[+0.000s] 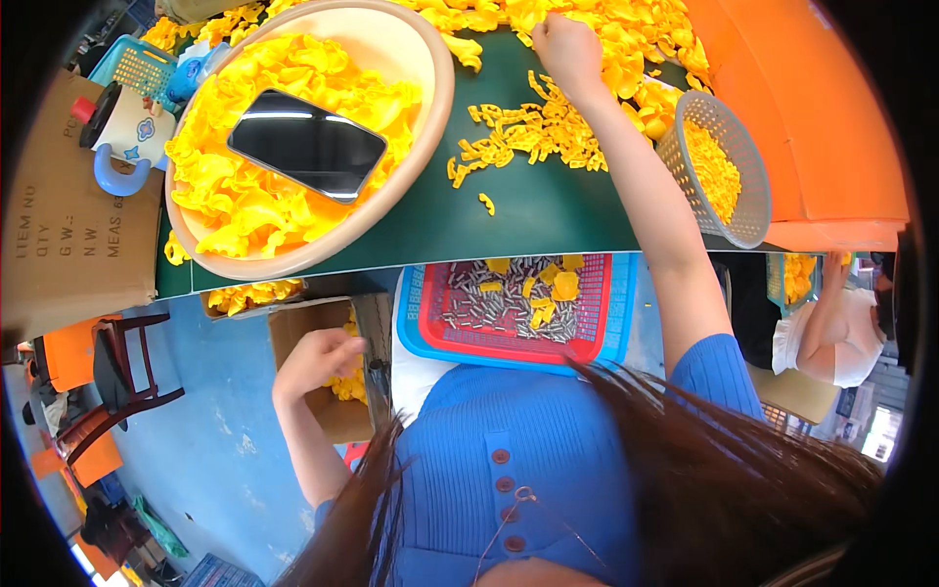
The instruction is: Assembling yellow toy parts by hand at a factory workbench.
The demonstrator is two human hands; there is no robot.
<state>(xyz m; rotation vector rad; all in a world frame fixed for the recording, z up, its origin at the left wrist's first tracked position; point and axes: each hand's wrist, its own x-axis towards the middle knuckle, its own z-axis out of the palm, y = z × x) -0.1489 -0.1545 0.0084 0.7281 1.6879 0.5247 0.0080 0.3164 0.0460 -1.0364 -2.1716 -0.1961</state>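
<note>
1. My right hand (569, 57) reaches to the far side of a green table (411, 230), at the edge of a heap of yellow plastic parts (650, 34). Its fingers are curled and face away; I cannot tell whether they grip anything.
2. My left hand (315, 367) hangs below the table edge, fingers loosely bent, before a cardboard box (284, 333). Nothing shows in its grasp, but the palm is hidden, so I cannot tell.
3. Small yellow clips (548, 132) lie scattered on the tabletop between the heap and me; more fill a grey basket (726, 115) at right.
4. Near my lap, a red tray (509, 348) nested in a blue tray (411, 313) holds metal pins (469, 308) and a few yellow pieces (565, 286).
5. The step in hand looks like picking or sorting from the heap; the next move, I judge, calls for a light pinch on one part, clear of its neighbours.
</note>
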